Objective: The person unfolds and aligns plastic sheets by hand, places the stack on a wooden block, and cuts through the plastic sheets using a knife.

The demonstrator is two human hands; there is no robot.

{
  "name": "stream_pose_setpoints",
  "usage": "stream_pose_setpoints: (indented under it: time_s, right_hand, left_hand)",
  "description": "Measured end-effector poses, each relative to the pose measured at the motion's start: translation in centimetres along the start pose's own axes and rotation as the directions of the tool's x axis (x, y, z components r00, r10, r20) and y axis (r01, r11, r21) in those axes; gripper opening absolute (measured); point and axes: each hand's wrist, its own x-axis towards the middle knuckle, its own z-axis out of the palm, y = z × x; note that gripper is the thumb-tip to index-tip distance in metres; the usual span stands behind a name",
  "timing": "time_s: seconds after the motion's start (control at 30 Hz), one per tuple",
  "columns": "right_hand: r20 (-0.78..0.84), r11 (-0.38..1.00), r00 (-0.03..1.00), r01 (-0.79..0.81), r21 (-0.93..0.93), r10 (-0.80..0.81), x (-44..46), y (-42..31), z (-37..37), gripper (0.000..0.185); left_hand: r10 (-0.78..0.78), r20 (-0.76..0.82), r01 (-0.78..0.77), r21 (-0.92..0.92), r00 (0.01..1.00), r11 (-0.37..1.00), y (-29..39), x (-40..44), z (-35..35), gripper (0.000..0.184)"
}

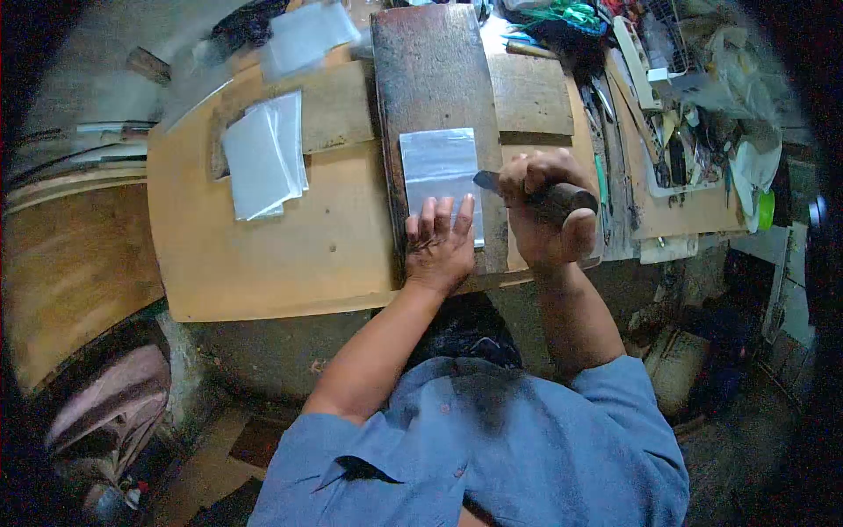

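Observation:
A pale, shiny rectangular sheet or stack of sheets (pixel 439 167) lies on a dark wooden board (pixel 435 70). My left hand (pixel 441 248) rests on its lower part, fingers spread and pointing away from me. To the right, my right hand (pixel 549 206) is wrapped round the thick dark handle of a tool (pixel 562 202). The tool's short dark blade points left and reaches the right edge of the sheet. Whether the blade touches the sheet, I cannot tell. More pale sheets (pixel 262 162) lie fanned out on the left of the table.
The tan tabletop (pixel 272 263) carries flat wooden boards (pixel 338 105) on both sides of the dark one. Another stack of clear sheets (pixel 309 37) lies at the back left. A tray of tools (pixel 676 158) and mixed clutter fill the right side.

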Motion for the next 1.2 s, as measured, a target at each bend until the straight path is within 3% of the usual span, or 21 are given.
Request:
stream_pose_setpoints:
  time_s: [0.27, 0.33, 0.53, 0.67, 0.7, 0.8, 0.87, 0.9, 0.93, 0.97, 1.07, 1.17, 1.2]
  right_hand:
    - [-0.045, 0.999, 0.998, 0.036, -0.031, -0.038, -0.5, -0.3, 1.3, 0.067]
    - [-0.022, 0.991, 0.999, 0.036, 0.126, -0.033, -0.7, -1.4, 2.1, 0.065]
    - [0.029, 0.972, 0.996, -0.087, 0.219, 0.082, -1.8, -0.6, 5.1, 0.064]
    - [0.130, 0.968, 0.989, 0.029, 0.248, -0.063, -1.8, 1.0, 4.5, 0.081]
    - [0.129, 0.975, 0.988, -0.103, 0.195, 0.078, -1.6, 1.8, 4.5, 0.080]
    - [0.030, 0.963, 0.977, -0.213, 0.164, 0.211, -1.1, 1.9, 4.6, 0.077]
    - [-0.012, 0.948, 0.995, -0.094, 0.305, 0.103, -1.0, 1.6, 4.6, 0.062]
    - [0.127, 0.863, 0.990, -0.111, 0.493, 0.055, -1.1, 1.3, 3.9, 0.062]
    - [0.127, 0.861, 0.990, -0.117, 0.494, 0.062, -1.5, 1.1, 3.7, 0.062]
    - [0.098, 0.946, 0.991, -0.117, 0.301, 0.091, -1.8, 0.9, 3.6, 0.063]
    - [0.133, 0.955, 0.987, -0.126, 0.267, 0.093, -1.6, 2.0, 2.4, 0.066]
    - [-0.068, 0.957, 0.991, -0.089, 0.274, 0.112, -1.4, 0.5, 3.0, 0.067]
    - [-0.066, 0.957, 0.992, -0.089, 0.275, 0.112, -1.4, 0.0, 2.9, 0.067]
  left_hand:
    - [0.001, 0.023, -0.001, -0.023, 1.000, 1.000, 0.6, -2.3, -0.9, 0.056]
    - [-0.007, 0.015, 0.007, -0.018, 1.000, 1.000, 0.6, -2.4, -0.4, 0.059]
    - [0.026, 0.018, -0.025, -0.023, 1.000, 0.999, 0.1, -2.8, 0.0, 0.039]
    - [-0.007, 0.136, 0.011, -0.030, 0.991, 0.999, 0.5, -3.3, 0.2, 0.030]
    - [-0.031, 0.166, 0.039, -0.047, 0.986, 0.998, 0.4, -3.4, 0.2, 0.033]
    - [-0.033, 0.192, 0.044, -0.058, 0.981, 0.997, 0.3, -3.0, 0.1, 0.041]
    - [-0.051, 0.143, 0.070, -0.130, 0.988, 0.989, 0.6, -2.7, -0.6, 0.043]
    - [-0.024, 0.033, 0.025, -0.039, 0.999, 0.999, 0.6, -2.4, -0.8, 0.046]
    - [-0.029, 0.038, 0.030, -0.037, 0.999, 0.999, 0.5, -2.4, -1.0, 0.046]
    - [-0.036, 0.024, 0.037, -0.054, 0.999, 0.998, 0.5, -2.3, -1.3, 0.046]
    - [-0.016, 0.051, 0.020, -0.073, 0.999, 0.997, 0.5, -2.3, -0.8, 0.048]
    - [0.010, 0.073, -0.006, -0.056, 0.997, 0.998, 0.5, -2.7, -0.1, 0.050]
    - [0.008, 0.049, -0.006, -0.035, 0.999, 0.999, 0.3, -2.6, 0.0, 0.051]
